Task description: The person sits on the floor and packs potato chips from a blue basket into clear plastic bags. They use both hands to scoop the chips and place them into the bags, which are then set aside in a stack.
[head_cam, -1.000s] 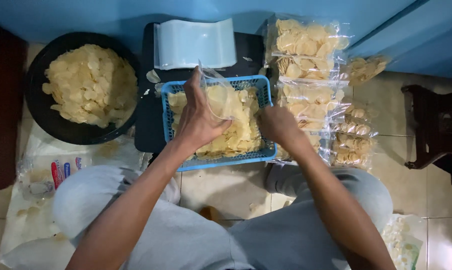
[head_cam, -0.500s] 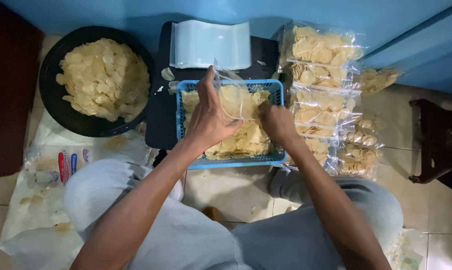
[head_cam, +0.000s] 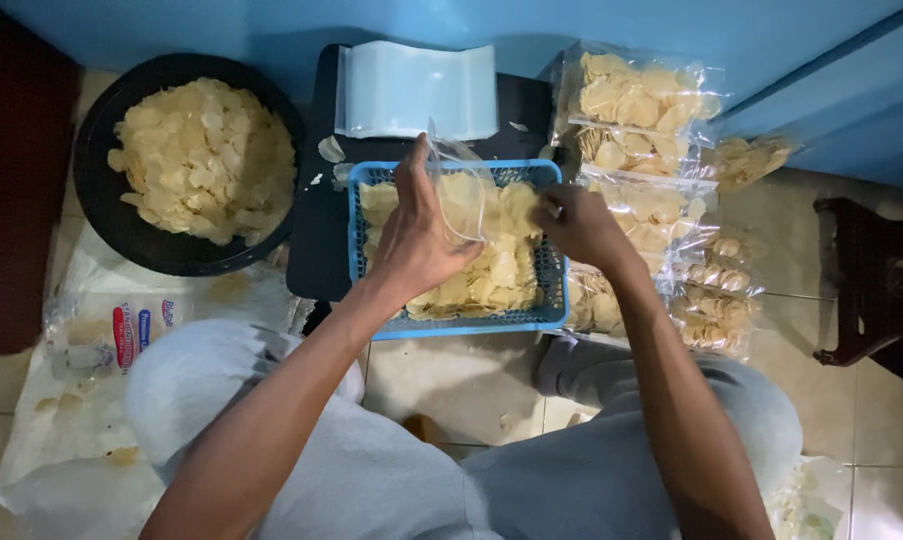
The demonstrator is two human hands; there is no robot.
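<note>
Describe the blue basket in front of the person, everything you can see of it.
The basket is a rectangular tray of blue plastic mesh with a solid rim, lying flat and partly on a black board. Pale yellow chips fill much of it. The left hand and right hand hover over it, holding a clear bag open above the chips. Filled bags lie to its right.

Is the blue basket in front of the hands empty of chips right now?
No, the blue basket holds a pile of pale chips, and the left hand holds a clear plastic bag over it.
</note>
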